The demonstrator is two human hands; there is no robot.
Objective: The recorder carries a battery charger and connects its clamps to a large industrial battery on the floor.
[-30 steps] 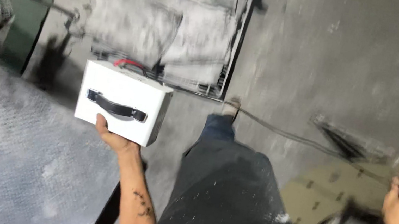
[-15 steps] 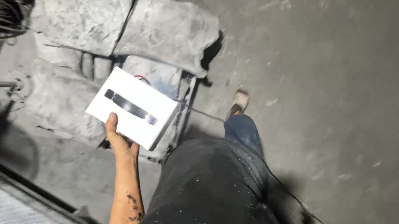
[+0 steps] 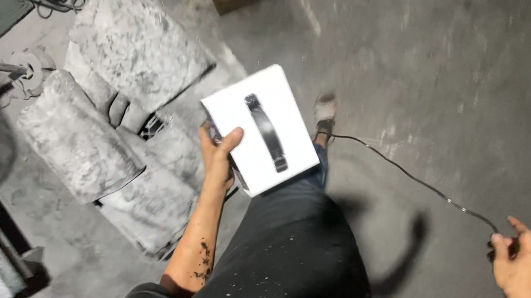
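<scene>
white box (black handle up) gripped by left hand; right hand pinches a black cable.

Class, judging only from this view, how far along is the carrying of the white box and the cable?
Done: the white rectangular box with black handle is lifted in the left hand. In hand: the right hand grips the thin black cable trailing over the concrete floor. Left: neither is set down.
</scene>
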